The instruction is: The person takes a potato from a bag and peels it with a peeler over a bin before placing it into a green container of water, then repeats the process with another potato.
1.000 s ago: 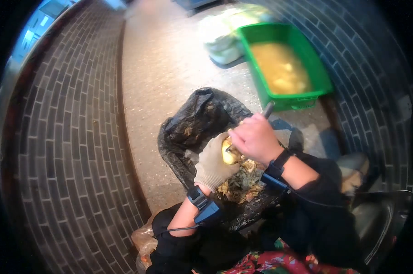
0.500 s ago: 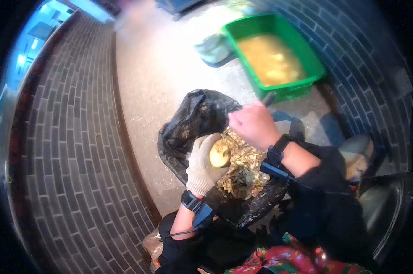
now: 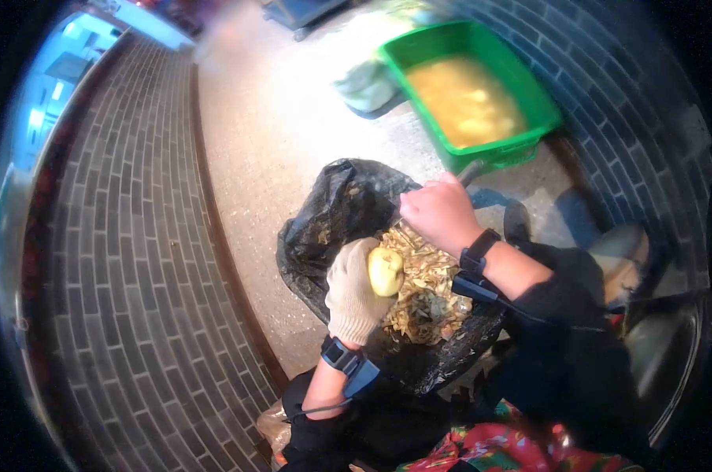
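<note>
A pale, mostly peeled potato [image 3: 385, 271] rests in the fingers of my left hand [image 3: 351, 285], which wears a cream knitted glove. My bare right hand [image 3: 442, 211] is closed just above and to the right of it, around a knife [image 3: 471, 171] whose dark handle end sticks out past the fist; its blade is mostly hidden. The right hand stands slightly apart from the potato. Beneath both hands lies a black plastic bag [image 3: 324, 208], open at the top. It holds a heap of peelings [image 3: 430, 275].
A green tub [image 3: 541, 118] with pale potatoes in cloudy liquid stands at the upper right. Next to it is a whitish bag [image 3: 368, 86]. Brick walls run along the left [image 3: 151, 259] and right. A dark wheeled object [image 3: 308, 12] is at the top.
The left hand has turned the potato, so more of its pale side shows. The right hand's grip on the knife stays closed, with its handle angled slightly differently. The view has shifted a little.
</note>
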Demonstrator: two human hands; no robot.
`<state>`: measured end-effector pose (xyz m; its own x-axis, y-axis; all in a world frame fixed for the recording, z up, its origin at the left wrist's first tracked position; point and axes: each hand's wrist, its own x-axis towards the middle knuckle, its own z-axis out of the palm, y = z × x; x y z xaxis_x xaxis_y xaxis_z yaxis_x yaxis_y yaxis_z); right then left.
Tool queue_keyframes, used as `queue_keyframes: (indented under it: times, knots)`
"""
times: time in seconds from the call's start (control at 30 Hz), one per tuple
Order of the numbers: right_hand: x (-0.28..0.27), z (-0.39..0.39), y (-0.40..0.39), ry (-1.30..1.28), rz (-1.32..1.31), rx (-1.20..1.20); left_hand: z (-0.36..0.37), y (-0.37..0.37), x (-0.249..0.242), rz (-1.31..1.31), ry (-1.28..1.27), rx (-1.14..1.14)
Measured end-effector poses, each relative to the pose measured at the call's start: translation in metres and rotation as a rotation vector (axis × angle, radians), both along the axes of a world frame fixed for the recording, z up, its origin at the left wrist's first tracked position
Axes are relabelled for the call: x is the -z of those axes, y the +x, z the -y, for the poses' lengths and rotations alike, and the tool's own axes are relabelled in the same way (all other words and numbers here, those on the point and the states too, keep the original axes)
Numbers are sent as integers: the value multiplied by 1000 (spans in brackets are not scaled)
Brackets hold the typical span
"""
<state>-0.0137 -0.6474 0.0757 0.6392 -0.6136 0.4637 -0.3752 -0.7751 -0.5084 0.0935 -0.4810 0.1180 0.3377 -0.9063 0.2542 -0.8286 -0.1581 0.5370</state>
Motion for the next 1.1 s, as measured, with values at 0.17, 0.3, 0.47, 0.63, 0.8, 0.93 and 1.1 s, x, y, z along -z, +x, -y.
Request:
queue_keyframes:
  times: [0.17, 0.3, 0.47, 0.63, 0.8, 0.93, 1.1]
  knots:
    - [-20, -26, 4, -40, 23, -172, 2, 7, 18, 93, 63, -18]
    - [-12, -27, 9, -99, 53, -171, 1, 7, 19, 62, 65, 10]
    - [11, -1, 6, -77, -190, -2, 3, 5, -1, -45, -11, 81]
    - [-19, -21, 7, 58, -15, -107, 2, 10, 9, 147, 51, 8]
    - [-9, -10, 9, 56, -174, -71, -1, 9, 21, 249, -4, 79]
    - [-12, -2, 4, 68, -37, -11, 2, 11, 12, 271, -115, 73]
    - [-22, -24, 2, -34, 62, -160, 5, 11, 17, 12, 64, 8]
